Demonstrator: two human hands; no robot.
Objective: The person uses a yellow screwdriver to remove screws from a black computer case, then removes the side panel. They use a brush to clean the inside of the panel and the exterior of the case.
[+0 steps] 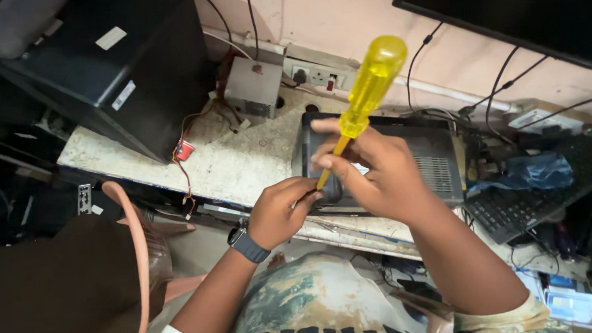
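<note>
The right hand had its grip closed around a screwdriver, fingers wrapped where the clear yellow handle narrows into the shaft. The tool's long axis ran on a slant: the rounded handle end pointed toward one o'clock, and the yellow shaft ran down toward seven o'clock, its tip meeting the left hand. That hand's grip was pinched narrowly shut about the tip; what lay between the fingers could not be told. A dark watch sat on the left wrist.

Both hands hovered over the near edge of a dark flat device with a vented panel, lying on a worn, pale, speckled bench. At ten o'clock stood a black computer tower, with red and orange wires trailing from it. At twelve o'clock sat a grey metal power-supply box beside a wall socket. At three o'clock lay a black keyboard with a blue cloth on it, and a monitor hung at two o'clock against a pinkish wall with cables.
</note>
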